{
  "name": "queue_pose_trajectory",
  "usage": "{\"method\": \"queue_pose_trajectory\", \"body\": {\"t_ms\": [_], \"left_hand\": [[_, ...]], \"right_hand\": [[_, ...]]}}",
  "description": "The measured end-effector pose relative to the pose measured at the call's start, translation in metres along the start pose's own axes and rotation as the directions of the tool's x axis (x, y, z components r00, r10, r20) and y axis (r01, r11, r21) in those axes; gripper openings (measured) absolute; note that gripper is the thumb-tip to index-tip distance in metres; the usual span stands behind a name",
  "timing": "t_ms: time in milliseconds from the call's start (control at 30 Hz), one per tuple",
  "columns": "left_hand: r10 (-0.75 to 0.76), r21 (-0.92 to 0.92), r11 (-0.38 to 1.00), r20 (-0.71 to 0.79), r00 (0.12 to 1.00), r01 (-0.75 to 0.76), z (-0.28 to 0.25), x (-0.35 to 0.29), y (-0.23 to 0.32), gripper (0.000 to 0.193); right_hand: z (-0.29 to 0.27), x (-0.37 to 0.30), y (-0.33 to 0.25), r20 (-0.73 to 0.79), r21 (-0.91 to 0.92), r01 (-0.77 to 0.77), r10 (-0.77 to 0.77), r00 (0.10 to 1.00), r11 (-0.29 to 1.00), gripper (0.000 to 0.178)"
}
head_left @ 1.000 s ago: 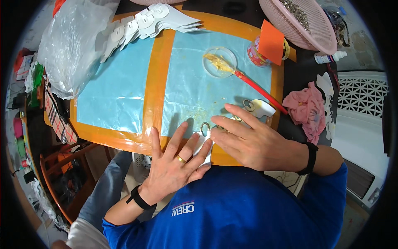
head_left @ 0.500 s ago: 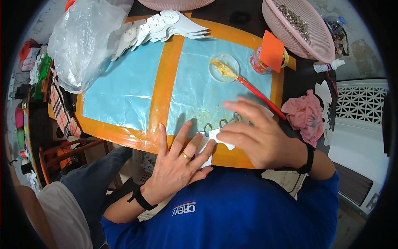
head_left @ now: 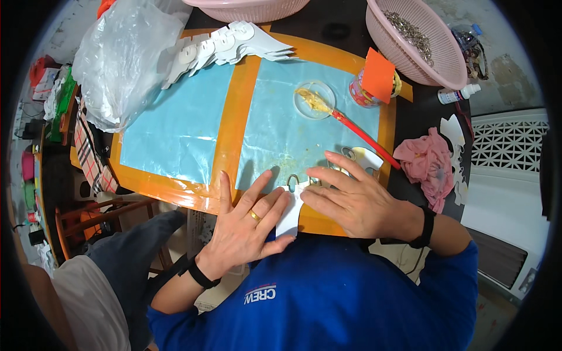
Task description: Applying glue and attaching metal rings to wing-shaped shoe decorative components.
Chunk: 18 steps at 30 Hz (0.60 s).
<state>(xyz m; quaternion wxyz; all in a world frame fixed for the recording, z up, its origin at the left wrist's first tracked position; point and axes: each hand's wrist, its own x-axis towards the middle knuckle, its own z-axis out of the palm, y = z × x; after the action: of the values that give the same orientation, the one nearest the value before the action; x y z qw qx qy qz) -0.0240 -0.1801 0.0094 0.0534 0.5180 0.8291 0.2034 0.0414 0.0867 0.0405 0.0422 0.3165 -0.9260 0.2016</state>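
A white paper piece (head_left: 288,219) lies at the near edge of the tape-bordered blue work board, with metal rings (head_left: 293,180) standing along its far edge. My left hand (head_left: 249,222) rests on its left side, fingers spread and stretched out. Across the piece's right side lies my right hand (head_left: 357,202), its fingers extended and apart, fingertips beside the rings. That hand covers part of the row. Just past its fingers show another ring (head_left: 349,153) and a curved white piece (head_left: 367,158).
A clear dish (head_left: 304,108) of yellow paste holds a red-handled brush (head_left: 366,137). Behind are a can (head_left: 360,93) with an orange card, a pink basket (head_left: 451,73) of metal parts, stacked white pieces (head_left: 257,44) and a plastic bag (head_left: 120,70). A pink cloth (head_left: 424,161) lies right; another person's leg (head_left: 129,251) is left.
My right hand has come down onto the white paper piece from just above it. The ring and curved white piece beyond it now show more. My left hand stays nearly in place.
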Motion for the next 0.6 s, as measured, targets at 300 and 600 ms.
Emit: {"method": "queue_pose_trajectory", "body": {"t_ms": [300, 600], "left_hand": [[0.094, 0.096, 0.992, -0.131, 0.987, -0.082, 0.005, 0.006, -0.012, 0.043], [-0.069, -0.043, 0.997, -0.201, 0.977, 0.061, 0.009, 0.005, 0.000, 0.038]], "right_hand": [[0.003, -0.001, -0.007, 0.026, -0.087, -0.015, 0.018, 1.000, 0.996, 0.037], [0.003, 0.004, -0.009, 0.053, -0.152, 0.032, -0.024, 0.998, 0.988, 0.029]]}}
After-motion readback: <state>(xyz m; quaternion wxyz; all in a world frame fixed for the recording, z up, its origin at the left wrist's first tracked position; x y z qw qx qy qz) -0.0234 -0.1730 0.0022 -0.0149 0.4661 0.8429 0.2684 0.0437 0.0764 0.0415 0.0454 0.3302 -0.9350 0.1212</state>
